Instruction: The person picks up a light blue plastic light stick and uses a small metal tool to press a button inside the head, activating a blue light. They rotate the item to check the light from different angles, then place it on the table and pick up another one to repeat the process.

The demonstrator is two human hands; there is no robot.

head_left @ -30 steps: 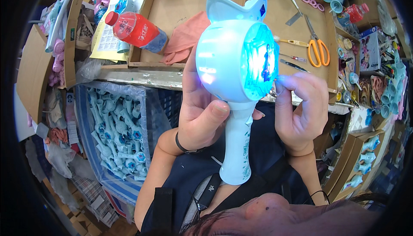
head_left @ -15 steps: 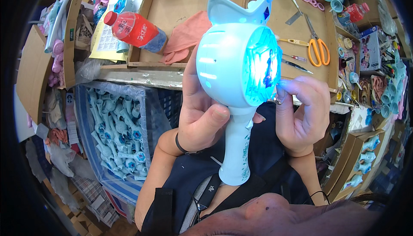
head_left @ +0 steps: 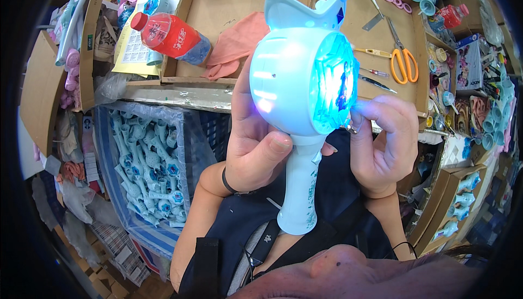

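Note:
A pale blue light stick [head_left: 283,86] with a round head, a crown on top and a flared handle stands almost upright in front of me. Its faceted front panel [head_left: 336,84] glows bright blue-white and faces right. My left hand [head_left: 253,154] wraps round the head from behind and below, thumb at the base of the globe. At the panel's lower right edge, my right hand [head_left: 387,141] is closed in a pinch. A small shiny bit shows by its fingertips, too small to name.
Beyond lie a red-labelled bottle [head_left: 171,36], a pink cloth [head_left: 237,46], orange-handled scissors [head_left: 403,62] and a tweezer-like tool [head_left: 377,84] on cardboard trays. A lined crate [head_left: 188,152] at left holds many light blue parts. Cluttered boxes flank both sides.
The light stick's head has shifted very slightly to the right. A pinkish-violet glow now shows low on the globe's left side. Both hands keep nearly the same place.

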